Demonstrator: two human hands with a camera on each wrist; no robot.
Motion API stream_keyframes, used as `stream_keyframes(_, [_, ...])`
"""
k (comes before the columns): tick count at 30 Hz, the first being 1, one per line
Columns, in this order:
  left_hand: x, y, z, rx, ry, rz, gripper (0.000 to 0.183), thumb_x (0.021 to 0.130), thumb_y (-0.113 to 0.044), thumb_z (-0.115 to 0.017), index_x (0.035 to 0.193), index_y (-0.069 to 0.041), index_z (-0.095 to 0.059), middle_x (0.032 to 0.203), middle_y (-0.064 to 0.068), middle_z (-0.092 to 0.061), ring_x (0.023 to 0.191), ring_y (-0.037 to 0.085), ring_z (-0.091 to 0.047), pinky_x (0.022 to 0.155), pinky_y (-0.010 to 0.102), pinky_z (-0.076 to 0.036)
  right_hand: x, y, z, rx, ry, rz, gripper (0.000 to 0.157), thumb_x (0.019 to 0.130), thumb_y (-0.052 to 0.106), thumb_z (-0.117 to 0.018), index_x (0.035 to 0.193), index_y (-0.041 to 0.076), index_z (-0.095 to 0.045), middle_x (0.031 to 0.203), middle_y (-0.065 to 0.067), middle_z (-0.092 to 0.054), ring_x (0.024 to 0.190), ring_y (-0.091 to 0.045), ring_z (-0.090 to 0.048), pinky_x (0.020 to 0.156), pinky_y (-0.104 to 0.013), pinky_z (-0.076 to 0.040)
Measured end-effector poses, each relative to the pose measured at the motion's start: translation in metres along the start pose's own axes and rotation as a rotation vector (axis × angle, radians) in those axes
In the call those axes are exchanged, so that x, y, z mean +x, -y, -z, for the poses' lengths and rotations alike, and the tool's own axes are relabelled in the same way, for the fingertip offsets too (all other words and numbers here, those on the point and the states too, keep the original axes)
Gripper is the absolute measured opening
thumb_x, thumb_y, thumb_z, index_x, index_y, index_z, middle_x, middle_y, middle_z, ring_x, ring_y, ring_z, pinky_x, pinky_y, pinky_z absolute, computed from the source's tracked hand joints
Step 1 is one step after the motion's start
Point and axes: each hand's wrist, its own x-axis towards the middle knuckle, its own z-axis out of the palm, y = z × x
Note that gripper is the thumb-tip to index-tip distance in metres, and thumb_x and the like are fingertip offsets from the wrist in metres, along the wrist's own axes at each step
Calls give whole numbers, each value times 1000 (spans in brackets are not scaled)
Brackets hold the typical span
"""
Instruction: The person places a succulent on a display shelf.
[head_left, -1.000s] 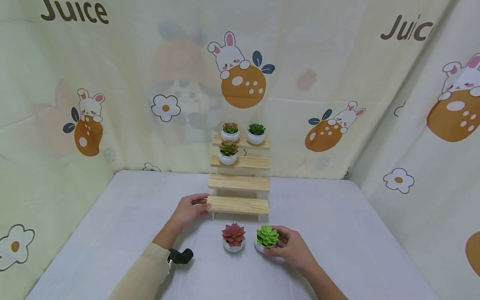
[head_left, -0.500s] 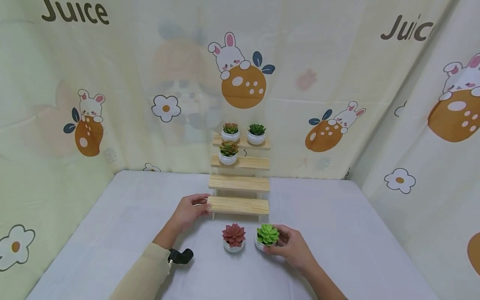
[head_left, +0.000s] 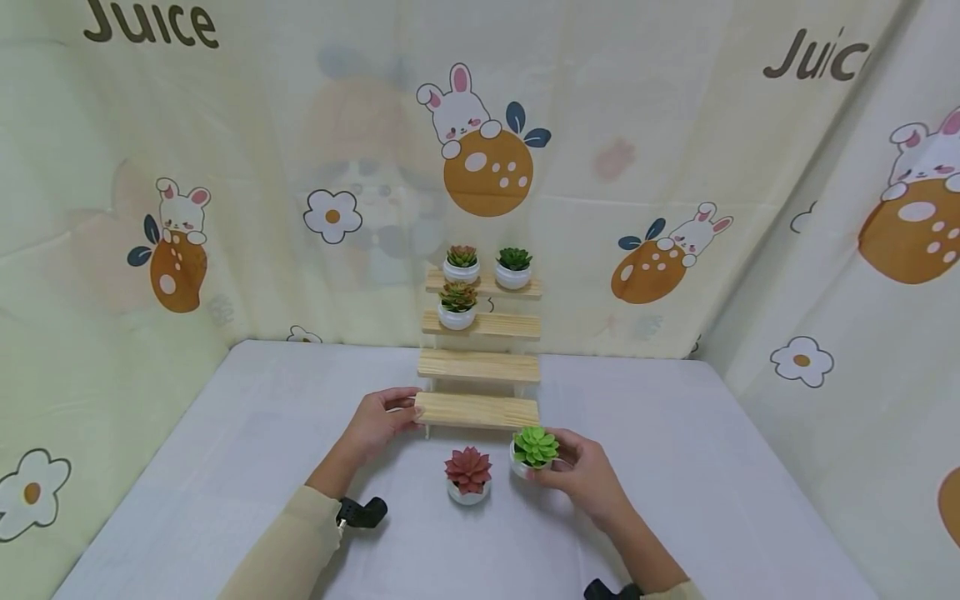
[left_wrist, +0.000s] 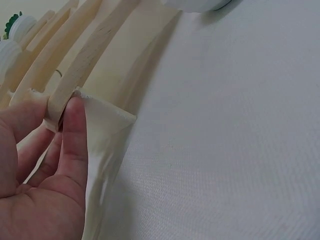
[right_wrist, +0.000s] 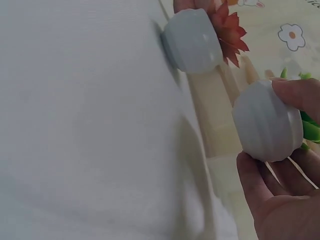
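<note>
My left hand (head_left: 381,423) pinches the left end of the lowest step of a tiered wooden shelf (head_left: 477,411), thumb and fingers around the board in the left wrist view. My right hand (head_left: 588,475) grips a bright green potted succulent (head_left: 536,447) by its white pot (right_wrist: 267,122), raised off the table in the right wrist view. It hangs just in front of the lowest step's right end. Left of it, a red potted succulent (head_left: 468,475) stands upright on the table.
Two potted succulents, one reddish-green (head_left: 461,263) and one dark green (head_left: 513,267), stand on the top step. Another reddish-green succulent (head_left: 457,305) sits at the left of the step below. A white cloth covers the table (head_left: 660,467); a printed curtain (head_left: 637,125) hangs behind.
My right hand has lifted the bright green succulent off the table and moved it slightly toward the shelf. The left hand has stayed on the lowest step.
</note>
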Motion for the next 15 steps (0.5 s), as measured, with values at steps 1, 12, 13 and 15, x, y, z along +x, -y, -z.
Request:
stream_keyframes(1, [0,0,0,1,1,-1,37,85,2,-64,122,0,-59,111,19,-59,90,21,-64,79,37,-59,2,1,0,-2,-3,12,65,63,7,-85,123,9,-59,122,-11,-63,108,-17,-62,87,-23,-55])
stream_keyframes(12, [-7,-12,1,-14,40,15,42,85,4,-63,126,5,-54,113,22,-58,88,18,-64,85,43,-57,15,20,1,-38,-49,50,68,65,19,-86,125,11,-57,125,-8,-61,113,-14,-59,90,-21,-53])
stream_keyframes(13, [-4,-8,2,-14,36,14,42,85,4,-63,126,4,-55,113,22,-58,88,18,-64,84,42,-57,16,22,0,-45,-55,48,68,65,21,-87,125,12,-57,125,-6,-61,114,-15,-58,90,-20,-52])
stream_keyframes(15, [0,-2,2,-14,26,10,41,85,3,-64,126,3,-55,114,22,-58,88,19,-64,82,40,-58,19,23,-1,-60,-62,48,68,65,22,-86,125,12,-57,125,-6,-61,115,-15,-58,91,-18,-51])
